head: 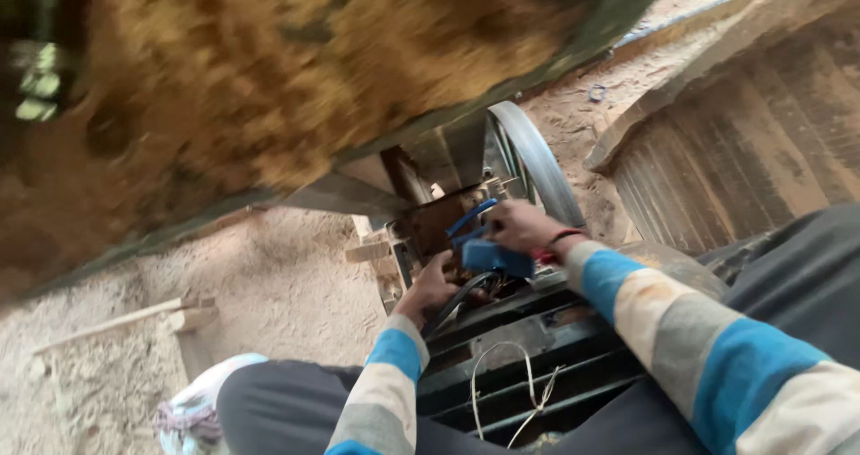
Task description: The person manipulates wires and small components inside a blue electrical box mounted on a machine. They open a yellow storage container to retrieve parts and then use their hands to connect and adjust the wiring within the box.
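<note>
So here we've got both hands buried in the guts of a dark metal machine [537, 347]. Our right hand [520, 227] has its grip closed around a blue plastic part [491, 256], fingers curled over the top of it, and a couple of blue wires [470, 215] run up from there toward a brownish box [439, 222] set in the machine. There's a red band [560, 238] on that wrist. The right arm comes in from the lower right in a blue, grey and cream striped sleeve, bent down at the wrist.

Our left hand [428, 289] sits just below and left of the blue part, grip curled shut on a black cable [457, 298] that loops down into the frame. That forearm comes straight up from the bottom edge.

Room is tight. A big metal wheel [537, 164] stands right behind the right hand, nearly touching it, and a blurry brown heaped mass [296, 70] hangs over the whole top left. A white wire loop [506, 379] lies on the frame below the hands. Open sandy ground [269, 276] spreads to the left, with a wooden stick [116, 321] lying on it, and a wooden plank wall [743, 141] closes off the right.
</note>
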